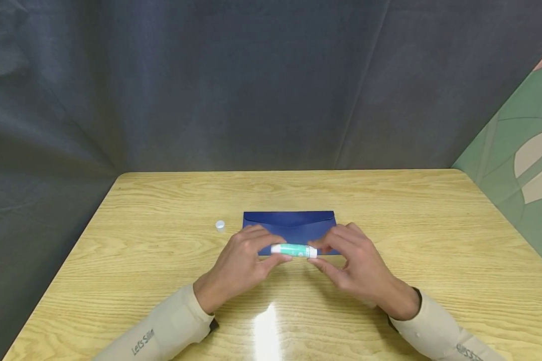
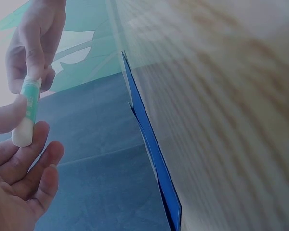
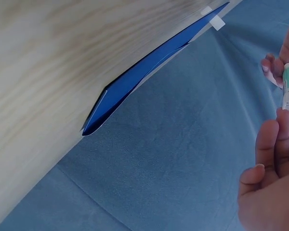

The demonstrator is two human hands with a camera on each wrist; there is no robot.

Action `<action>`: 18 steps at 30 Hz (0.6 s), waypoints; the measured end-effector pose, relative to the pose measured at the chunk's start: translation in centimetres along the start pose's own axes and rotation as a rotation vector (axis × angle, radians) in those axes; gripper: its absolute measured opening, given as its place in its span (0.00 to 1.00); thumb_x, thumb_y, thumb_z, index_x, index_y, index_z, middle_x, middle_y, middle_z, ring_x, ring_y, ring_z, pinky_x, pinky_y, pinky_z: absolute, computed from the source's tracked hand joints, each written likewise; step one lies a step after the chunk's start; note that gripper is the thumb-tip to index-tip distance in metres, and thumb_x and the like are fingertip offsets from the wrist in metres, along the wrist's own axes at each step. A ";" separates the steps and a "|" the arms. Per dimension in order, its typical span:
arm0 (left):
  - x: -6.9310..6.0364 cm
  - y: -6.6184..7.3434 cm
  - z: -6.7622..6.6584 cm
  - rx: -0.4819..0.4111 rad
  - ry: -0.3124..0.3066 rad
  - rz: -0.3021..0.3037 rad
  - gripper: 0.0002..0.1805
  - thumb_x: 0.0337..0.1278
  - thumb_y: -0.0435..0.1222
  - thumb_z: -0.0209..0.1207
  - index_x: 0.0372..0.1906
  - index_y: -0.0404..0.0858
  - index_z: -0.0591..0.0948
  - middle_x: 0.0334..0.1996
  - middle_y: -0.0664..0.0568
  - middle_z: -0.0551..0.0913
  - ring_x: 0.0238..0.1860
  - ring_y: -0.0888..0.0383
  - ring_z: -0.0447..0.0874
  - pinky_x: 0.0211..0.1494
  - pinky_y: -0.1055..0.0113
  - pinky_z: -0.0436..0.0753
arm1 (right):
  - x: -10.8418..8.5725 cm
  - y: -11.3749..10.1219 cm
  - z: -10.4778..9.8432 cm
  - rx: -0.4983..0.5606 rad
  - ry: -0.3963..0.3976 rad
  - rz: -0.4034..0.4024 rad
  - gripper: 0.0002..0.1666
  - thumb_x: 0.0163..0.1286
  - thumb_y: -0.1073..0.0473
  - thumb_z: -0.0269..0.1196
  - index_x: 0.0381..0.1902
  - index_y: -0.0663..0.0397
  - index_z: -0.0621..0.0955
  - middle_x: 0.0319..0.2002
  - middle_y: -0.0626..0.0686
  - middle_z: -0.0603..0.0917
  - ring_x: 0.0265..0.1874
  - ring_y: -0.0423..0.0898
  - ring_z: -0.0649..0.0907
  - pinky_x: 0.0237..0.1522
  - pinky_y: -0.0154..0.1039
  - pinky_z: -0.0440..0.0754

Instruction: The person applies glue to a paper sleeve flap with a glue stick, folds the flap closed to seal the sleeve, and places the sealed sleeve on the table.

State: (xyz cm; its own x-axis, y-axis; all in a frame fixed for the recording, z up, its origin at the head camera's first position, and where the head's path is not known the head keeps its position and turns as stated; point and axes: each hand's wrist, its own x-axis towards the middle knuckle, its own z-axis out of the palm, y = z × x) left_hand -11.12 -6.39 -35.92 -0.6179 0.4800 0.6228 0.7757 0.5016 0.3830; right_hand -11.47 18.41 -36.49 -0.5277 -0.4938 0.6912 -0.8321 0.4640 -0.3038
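Note:
A glue stick [image 1: 293, 250] with a green-and-white label lies sideways in the air between both hands, over the front of a blue envelope [image 1: 289, 231]. My left hand [image 1: 244, 261] pinches its left white end between thumb and fingers. At the other end, the thumb and fingers of my right hand [image 1: 359, 263] grip the white base. Both hands also show on the glue stick [image 2: 31, 103] in the left wrist view. A small white cap [image 1: 220, 225] stands on the table left of the envelope.
The wooden table [image 1: 162, 200] ends at a dark curtain [image 1: 253, 90] at the back and left. To the right is a panel [image 1: 519, 165] with a green leaf pattern. The envelope's flap [image 1: 289, 218] lies along its far side.

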 end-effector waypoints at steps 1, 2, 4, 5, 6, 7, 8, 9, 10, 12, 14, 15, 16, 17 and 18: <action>0.0 0.0 0.0 0.001 -0.001 -0.001 0.11 0.51 0.42 0.73 0.35 0.40 0.89 0.32 0.55 0.90 0.36 0.63 0.85 0.48 0.65 0.84 | 0.0 0.1 0.0 0.001 0.016 -0.019 0.08 0.62 0.50 0.72 0.36 0.46 0.86 0.28 0.40 0.84 0.28 0.35 0.78 0.40 0.29 0.67; 0.0 0.0 0.0 0.002 -0.003 -0.002 0.11 0.51 0.42 0.72 0.35 0.40 0.89 0.32 0.56 0.90 0.36 0.63 0.85 0.48 0.65 0.84 | 0.0 0.1 0.1 0.003 0.028 -0.031 0.09 0.64 0.48 0.71 0.35 0.46 0.87 0.28 0.40 0.84 0.28 0.35 0.78 0.40 0.30 0.67; 0.0 0.0 -0.1 0.002 -0.008 -0.006 0.10 0.51 0.42 0.72 0.35 0.41 0.89 0.32 0.56 0.90 0.36 0.63 0.85 0.48 0.65 0.83 | 0.0 0.2 0.2 0.004 0.044 -0.048 0.12 0.66 0.46 0.68 0.34 0.47 0.87 0.26 0.40 0.84 0.27 0.35 0.78 0.40 0.30 0.67; 0.0 0.1 -0.1 0.002 -0.012 -0.011 0.09 0.51 0.42 0.72 0.35 0.41 0.89 0.31 0.57 0.90 0.36 0.63 0.85 0.47 0.65 0.83 | 0.1 0.2 0.2 0.001 0.046 -0.051 0.12 0.67 0.45 0.67 0.34 0.47 0.87 0.25 0.41 0.84 0.27 0.35 0.78 0.40 0.30 0.66; 0.0 0.1 -0.1 0.001 -0.016 -0.016 0.09 0.51 0.42 0.72 0.35 0.42 0.89 0.31 0.57 0.90 0.36 0.63 0.84 0.47 0.65 0.83 | 0.0 0.2 0.2 0.001 0.046 -0.052 0.12 0.67 0.46 0.67 0.33 0.47 0.88 0.25 0.41 0.84 0.26 0.36 0.78 0.40 0.31 0.66; 0.0 0.1 -0.1 0.002 -0.020 -0.021 0.09 0.51 0.42 0.72 0.35 0.42 0.89 0.31 0.58 0.89 0.35 0.64 0.84 0.46 0.65 0.82 | 0.0 0.2 0.2 0.001 0.045 -0.051 0.11 0.66 0.47 0.68 0.33 0.47 0.87 0.24 0.42 0.83 0.26 0.37 0.78 0.40 0.31 0.66; 0.0 0.1 -0.1 0.003 -0.025 -0.026 0.08 0.51 0.42 0.72 0.34 0.43 0.89 0.31 0.58 0.89 0.35 0.64 0.84 0.46 0.66 0.82 | 0.0 0.3 0.1 -0.001 0.040 -0.047 0.11 0.65 0.47 0.69 0.32 0.47 0.87 0.23 0.42 0.83 0.26 0.37 0.77 0.40 0.31 0.66; 0.0 0.2 -0.1 0.005 -0.028 -0.030 0.08 0.52 0.42 0.72 0.34 0.43 0.89 0.31 0.58 0.89 0.35 0.64 0.84 0.45 0.66 0.81 | 0.0 0.3 0.1 -0.006 0.037 -0.046 0.11 0.65 0.47 0.69 0.31 0.47 0.87 0.23 0.42 0.83 0.26 0.38 0.77 0.40 0.31 0.65; 0.1 0.2 -0.1 0.007 -0.032 -0.035 0.08 0.52 0.42 0.72 0.34 0.43 0.89 0.31 0.59 0.89 0.35 0.64 0.84 0.45 0.66 0.80 | 0.0 0.3 0.1 -0.012 0.035 -0.045 0.11 0.65 0.48 0.69 0.30 0.47 0.87 0.22 0.43 0.83 0.26 0.38 0.77 0.40 0.31 0.65; 0.1 0.3 -0.2 0.011 -0.034 -0.037 0.08 0.52 0.43 0.72 0.34 0.44 0.89 0.31 0.59 0.89 0.35 0.64 0.83 0.44 0.67 0.80 | 0.0 0.3 0.2 -0.019 0.040 -0.051 0.11 0.65 0.48 0.69 0.29 0.47 0.87 0.21 0.43 0.82 0.25 0.38 0.77 0.40 0.32 0.65; 0.1 0.3 -0.1 0.018 -0.033 -0.034 0.08 0.51 0.43 0.72 0.33 0.43 0.89 0.31 0.59 0.89 0.34 0.64 0.84 0.44 0.66 0.80 | -0.1 0.4 0.2 -0.025 0.045 -0.053 0.12 0.66 0.47 0.68 0.29 0.47 0.87 0.21 0.42 0.83 0.25 0.38 0.77 0.40 0.32 0.65; 0.1 0.3 -0.1 0.020 -0.031 -0.032 0.09 0.51 0.43 0.72 0.33 0.43 0.89 0.31 0.58 0.89 0.34 0.64 0.84 0.45 0.66 0.80 | -0.1 0.4 0.3 -0.024 0.049 -0.055 0.12 0.66 0.48 0.68 0.29 0.47 0.87 0.22 0.42 0.83 0.25 0.38 0.77 0.39 0.31 0.65; 0.1 0.3 -0.1 0.023 -0.028 -0.030 0.09 0.51 0.43 0.72 0.34 0.43 0.89 0.31 0.58 0.89 0.34 0.64 0.84 0.45 0.66 0.80 | -0.1 0.4 0.3 -0.022 0.051 -0.053 0.12 0.66 0.47 0.68 0.29 0.47 0.87 0.22 0.42 0.83 0.25 0.38 0.77 0.39 0.31 0.65; 0.0 0.2 -0.1 0.025 -0.026 -0.028 0.09 0.51 0.43 0.73 0.34 0.43 0.89 0.31 0.58 0.89 0.34 0.63 0.84 0.45 0.66 0.80 | -0.1 0.4 0.3 -0.020 0.053 -0.051 0.12 0.66 0.47 0.68 0.30 0.48 0.87 0.22 0.43 0.84 0.25 0.38 0.77 0.39 0.31 0.66; 0.0 0.2 -0.1 0.028 -0.024 -0.027 0.10 0.51 0.43 0.73 0.34 0.43 0.89 0.31 0.58 0.89 0.34 0.63 0.84 0.46 0.66 0.80 | 0.0 0.4 0.3 -0.019 0.052 -0.046 0.12 0.66 0.47 0.68 0.30 0.48 0.87 0.23 0.43 0.84 0.25 0.38 0.77 0.39 0.31 0.66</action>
State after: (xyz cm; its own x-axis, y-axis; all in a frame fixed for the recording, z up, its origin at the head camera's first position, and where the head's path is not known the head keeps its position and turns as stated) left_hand -10.95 -6.33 -35.76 -0.6418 0.4830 0.5956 0.7549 0.5345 0.3800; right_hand -11.80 18.36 -36.84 -0.4787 -0.4766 0.7374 -0.8518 0.4555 -0.2587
